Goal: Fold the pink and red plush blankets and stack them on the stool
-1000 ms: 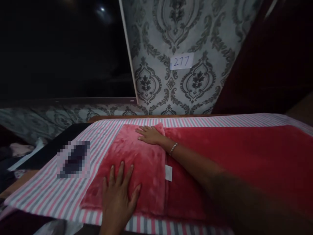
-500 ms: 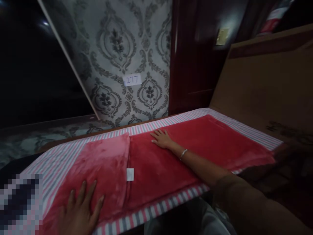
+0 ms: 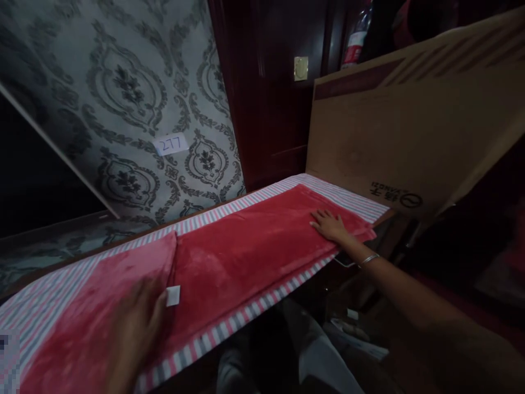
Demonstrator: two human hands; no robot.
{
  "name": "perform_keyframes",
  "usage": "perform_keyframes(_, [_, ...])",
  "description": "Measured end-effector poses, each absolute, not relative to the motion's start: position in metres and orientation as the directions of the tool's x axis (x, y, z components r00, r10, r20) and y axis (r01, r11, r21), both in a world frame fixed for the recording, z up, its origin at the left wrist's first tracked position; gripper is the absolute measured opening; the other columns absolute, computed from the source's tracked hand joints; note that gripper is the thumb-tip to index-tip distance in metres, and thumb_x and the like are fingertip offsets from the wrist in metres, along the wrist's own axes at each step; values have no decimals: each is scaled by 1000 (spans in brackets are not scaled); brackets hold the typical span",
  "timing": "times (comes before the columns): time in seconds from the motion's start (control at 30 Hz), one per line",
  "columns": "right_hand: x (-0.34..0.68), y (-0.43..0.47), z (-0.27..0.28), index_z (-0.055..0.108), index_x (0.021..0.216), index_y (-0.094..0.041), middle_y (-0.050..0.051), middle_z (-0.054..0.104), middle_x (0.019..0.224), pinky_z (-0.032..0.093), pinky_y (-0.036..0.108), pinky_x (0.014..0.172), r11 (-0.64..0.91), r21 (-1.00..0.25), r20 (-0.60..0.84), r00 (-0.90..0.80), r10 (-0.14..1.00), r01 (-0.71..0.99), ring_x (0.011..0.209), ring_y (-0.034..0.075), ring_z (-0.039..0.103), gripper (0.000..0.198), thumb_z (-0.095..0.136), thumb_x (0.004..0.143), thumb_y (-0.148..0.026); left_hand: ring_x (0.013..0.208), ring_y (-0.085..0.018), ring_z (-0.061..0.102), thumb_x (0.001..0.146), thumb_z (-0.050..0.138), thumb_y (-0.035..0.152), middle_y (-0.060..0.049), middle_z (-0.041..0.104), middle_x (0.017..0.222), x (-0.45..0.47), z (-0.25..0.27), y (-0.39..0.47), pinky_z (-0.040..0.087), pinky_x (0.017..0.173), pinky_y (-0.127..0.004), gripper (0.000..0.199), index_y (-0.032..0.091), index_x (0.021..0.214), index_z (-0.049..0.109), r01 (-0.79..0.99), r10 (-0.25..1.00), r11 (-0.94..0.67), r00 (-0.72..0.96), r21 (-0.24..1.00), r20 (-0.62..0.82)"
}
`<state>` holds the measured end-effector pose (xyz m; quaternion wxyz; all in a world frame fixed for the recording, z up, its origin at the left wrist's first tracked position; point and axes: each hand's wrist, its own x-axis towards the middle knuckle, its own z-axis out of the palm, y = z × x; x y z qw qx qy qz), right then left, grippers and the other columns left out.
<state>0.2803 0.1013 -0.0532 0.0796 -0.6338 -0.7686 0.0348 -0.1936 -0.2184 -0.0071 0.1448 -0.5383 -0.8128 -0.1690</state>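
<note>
A red plush blanket (image 3: 241, 246) lies folded in a long strip, with its left part doubled over into a paler pink flap (image 3: 102, 290). On that flap rests my left hand (image 3: 137, 314), blurred by motion, its thumb apart from the fingers and nothing in it. A white tag (image 3: 173, 295) sticks out at the flap's edge beside the thumb. Toward the blanket's far right end, my right hand (image 3: 329, 225) lies flat with fingers spread, palm on the fabric. A thin bracelet (image 3: 369, 259) circles the right wrist.
Under the blanket is a striped cloth (image 3: 229, 323) covering a long surface against a patterned wall (image 3: 135, 98). A large cardboard box (image 3: 385, 126) stands at the right end, with a bottle (image 3: 356, 41) behind it. A paper marked 277 (image 3: 171, 144) is on the wall.
The view has turned to the right. My right hand has slid along the blanket toward its right end. My left hand has moved closer to the tag.
</note>
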Motion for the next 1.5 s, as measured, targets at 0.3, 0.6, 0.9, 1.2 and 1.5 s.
perform_keyframes(0.3, [316,124,-31,46,149,-20,16,43,156,32,55,113,159,-305,204,-99,974,939,144,34,36,54,46,98,-39,150,-34,27,94,42,38,-13,32,162,-68,-19,-117,25,118,-60,60,19,150,45,994,981,113,-113,8,157])
perform_keyframes(0.6, [268,210,-13,41,153,-15,15,49,152,42,35,109,137,-534,177,-49,983,834,136,27,51,62,55,94,-32,149,-36,29,90,47,39,-10,36,160,-80,-55,-119,25,118,-62,58,25,147,50,993,986,95,-85,-62,145])
perform_keyframes(0.9, [258,281,-20,50,146,-12,20,61,139,48,37,99,-32,-552,53,73,996,833,127,31,58,55,52,96,-34,130,-28,56,96,38,42,-13,59,142,-99,-8,-62,44,111,-49,54,17,139,57,970,956,112,-165,217,242])
perform_keyframes(1.2, [243,330,-22,70,117,-13,17,70,121,50,32,86,-53,-524,117,133,984,850,112,29,65,36,50,94,-33,149,-37,28,98,36,46,-19,32,161,-119,-15,55,24,118,-63,64,14,154,36,915,915,402,-403,16,19])
perform_keyframes(1.5, [237,341,-44,62,125,-8,22,67,123,48,33,91,-74,-520,167,187,968,851,114,30,63,42,41,100,-33,152,-34,21,99,30,48,-12,26,165,-124,-32,53,21,119,-61,65,19,157,30,910,912,409,-408,-62,28])
